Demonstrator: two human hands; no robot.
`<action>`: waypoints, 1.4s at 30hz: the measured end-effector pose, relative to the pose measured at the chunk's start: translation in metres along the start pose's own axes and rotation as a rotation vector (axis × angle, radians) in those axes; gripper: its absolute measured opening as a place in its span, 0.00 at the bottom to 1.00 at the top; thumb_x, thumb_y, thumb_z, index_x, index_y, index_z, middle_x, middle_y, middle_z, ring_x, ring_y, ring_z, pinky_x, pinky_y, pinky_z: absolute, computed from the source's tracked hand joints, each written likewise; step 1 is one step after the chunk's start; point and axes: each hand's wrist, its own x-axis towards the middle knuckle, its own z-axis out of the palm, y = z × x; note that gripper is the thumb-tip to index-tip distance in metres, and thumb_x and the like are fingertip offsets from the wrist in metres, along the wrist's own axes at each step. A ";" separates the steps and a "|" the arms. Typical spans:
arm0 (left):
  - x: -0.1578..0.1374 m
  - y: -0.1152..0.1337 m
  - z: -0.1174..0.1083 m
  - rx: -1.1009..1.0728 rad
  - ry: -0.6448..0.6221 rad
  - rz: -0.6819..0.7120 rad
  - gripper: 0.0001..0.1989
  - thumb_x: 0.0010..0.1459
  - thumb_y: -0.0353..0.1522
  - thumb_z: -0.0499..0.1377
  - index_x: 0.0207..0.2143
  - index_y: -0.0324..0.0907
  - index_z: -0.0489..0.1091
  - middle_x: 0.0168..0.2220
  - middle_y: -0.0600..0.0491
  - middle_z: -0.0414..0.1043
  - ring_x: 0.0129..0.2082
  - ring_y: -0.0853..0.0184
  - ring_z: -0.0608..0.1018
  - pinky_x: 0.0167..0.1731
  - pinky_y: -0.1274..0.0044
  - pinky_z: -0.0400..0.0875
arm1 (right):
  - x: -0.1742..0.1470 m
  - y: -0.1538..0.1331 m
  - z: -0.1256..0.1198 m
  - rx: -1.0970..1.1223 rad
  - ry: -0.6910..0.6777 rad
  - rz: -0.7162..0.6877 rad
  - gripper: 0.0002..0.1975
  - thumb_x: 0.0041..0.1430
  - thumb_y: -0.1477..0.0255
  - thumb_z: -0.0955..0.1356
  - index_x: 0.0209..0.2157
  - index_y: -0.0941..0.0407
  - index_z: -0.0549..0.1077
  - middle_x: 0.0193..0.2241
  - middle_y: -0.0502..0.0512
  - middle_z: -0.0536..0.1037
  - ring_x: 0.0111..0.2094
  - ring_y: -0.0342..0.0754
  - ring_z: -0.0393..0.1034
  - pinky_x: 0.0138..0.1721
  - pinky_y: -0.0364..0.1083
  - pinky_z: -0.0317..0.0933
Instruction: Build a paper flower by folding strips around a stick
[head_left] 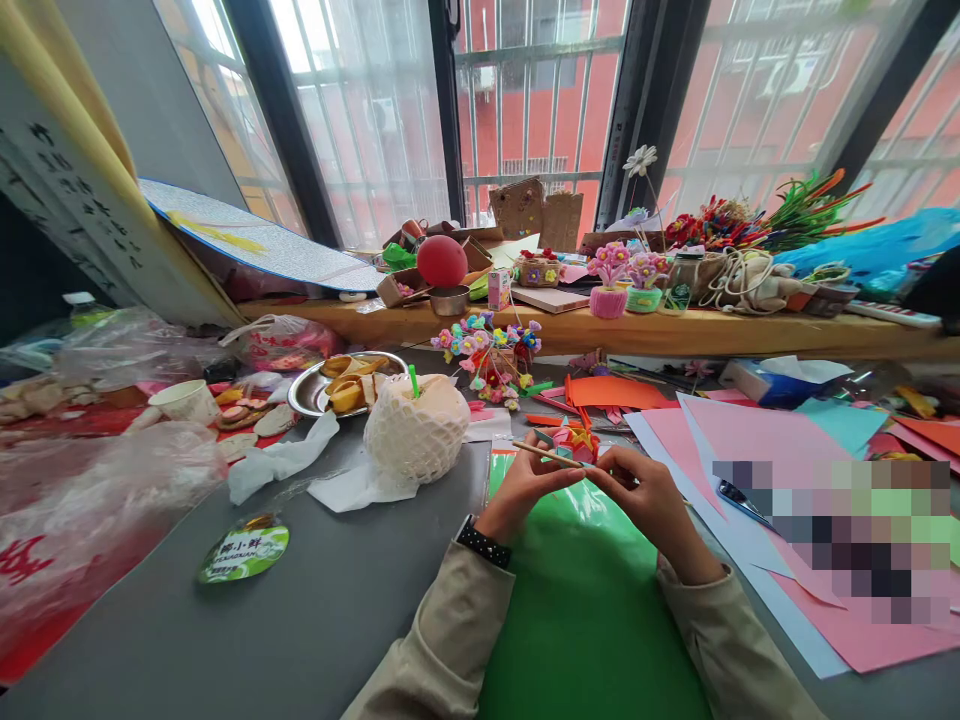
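A thin wooden stick (534,450) slants between my two hands above a glossy green sheet (592,610). My left hand (517,492) is closed around the stick, its thumb and fingers pinching along its length. At the stick's right end, the fingertips of my right hand (652,500) are pinched together on it. A narrow teal-green strip (561,459), apparently paper, lies along the stick; the fingers partly hide it. Just beyond my hands is a small red, pink and yellow folded paper piece (576,440).
A netted coconut (416,428) with a green straw stands left of my hands, near a metal bowl (300,390) of food. Pink and white paper sheets (750,450) cover the right side. Behind, colourful fluffy flowers (491,350) stand before a crowded wooden ledge (360,325).
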 end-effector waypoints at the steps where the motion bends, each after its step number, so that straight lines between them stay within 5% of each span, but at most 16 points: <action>1: 0.001 0.000 -0.001 -0.002 -0.004 0.000 0.22 0.37 0.29 0.64 0.36 0.41 0.59 0.29 0.57 0.66 0.31 0.71 0.72 0.33 0.79 0.64 | 0.000 0.000 0.000 -0.008 0.003 -0.012 0.16 0.50 0.59 0.62 0.20 0.57 0.64 0.16 0.47 0.62 0.18 0.39 0.52 0.19 0.40 0.48; 15: 0.005 -0.002 -0.002 0.015 0.063 0.030 0.23 0.38 0.30 0.64 0.38 0.41 0.59 0.35 0.53 0.65 0.32 0.68 0.74 0.34 0.75 0.67 | 0.000 0.004 -0.001 -0.080 0.144 0.014 0.15 0.48 0.59 0.64 0.21 0.57 0.64 0.18 0.48 0.65 0.20 0.41 0.56 0.20 0.40 0.49; 42: 0.005 -0.001 -0.008 0.025 -0.134 0.015 0.24 0.36 0.26 0.64 0.37 0.43 0.58 0.40 0.53 0.64 0.32 0.69 0.74 0.32 0.76 0.69 | 0.004 0.011 0.001 -0.167 0.100 0.231 0.21 0.38 0.51 0.65 0.19 0.56 0.69 0.16 0.49 0.69 0.17 0.42 0.58 0.18 0.40 0.49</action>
